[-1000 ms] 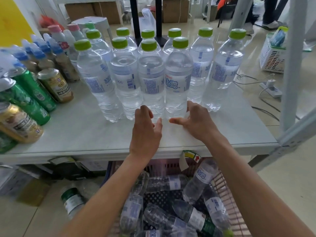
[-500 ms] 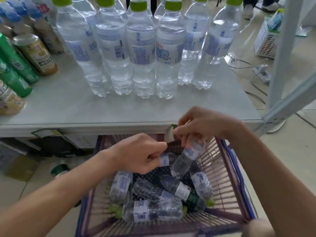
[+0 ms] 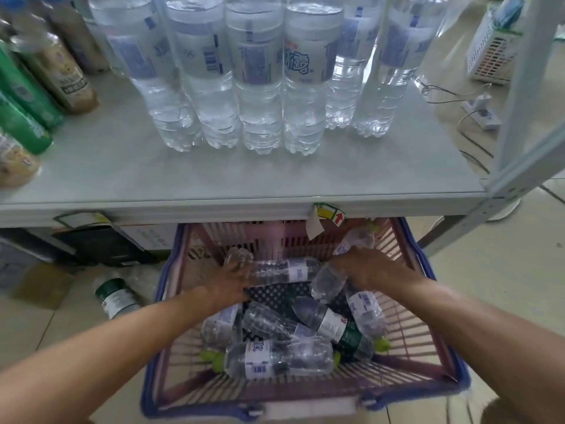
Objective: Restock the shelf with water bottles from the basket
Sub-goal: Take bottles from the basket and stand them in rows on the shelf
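A pink basket with a blue rim [image 3: 163, 289] stands on the floor under the front edge of the shelf [image 3: 122, 169]. Several water bottles lie in it. My left hand [image 3: 232, 281] grips the base end of a lying bottle [image 3: 284, 270] at the back of the basket. My right hand [image 3: 368, 267] holds a tilted bottle [image 3: 328, 283] that leans against the back right wall. On the shelf stands a row of upright water bottles [image 3: 260, 96]; their caps are out of view.
Green cans [image 3: 21, 117] and tea bottles [image 3: 61, 75] fill the shelf's left side. A green-labelled bottle [image 3: 114, 296] lies on the floor left of the basket. A shelf post [image 3: 526, 93], a power strip [image 3: 481, 114] and a white basket [image 3: 492, 56] are at the right.
Both hands left the shelf's front row and went down into the basket. My view tilted down with them. Each hand now has hold of a bottle.
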